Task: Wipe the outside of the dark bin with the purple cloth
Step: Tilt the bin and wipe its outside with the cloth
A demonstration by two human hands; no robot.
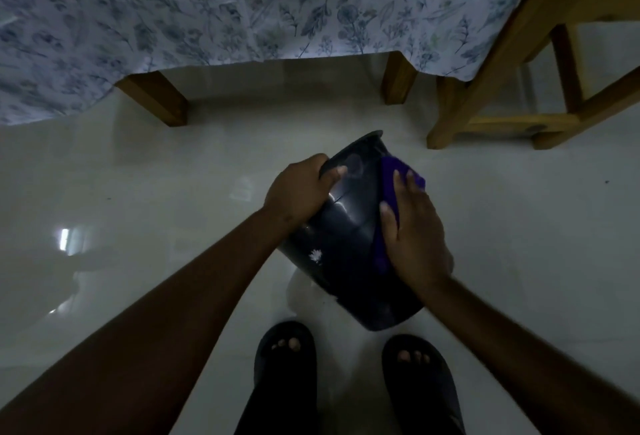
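The dark bin (346,244) is held off the floor in the middle of the view, tilted with its open rim pointing away from me and its base toward my feet. My left hand (298,192) grips the bin at its rim on the left side, thumb on the outer wall. My right hand (415,230) lies flat on the purple cloth (391,185) and presses it against the bin's right outer wall. The cloth runs along that side and is partly hidden under my palm. A small white mark shows on the bin's lower left wall.
A table with a blue floral tablecloth (242,12) hangs over wooden legs (159,99) straight ahead. A wooden chair (519,88) stands at the right. Glossy pale floor tiles (138,209) lie all around. My feet in dark sandals (285,358) stand just below the bin.
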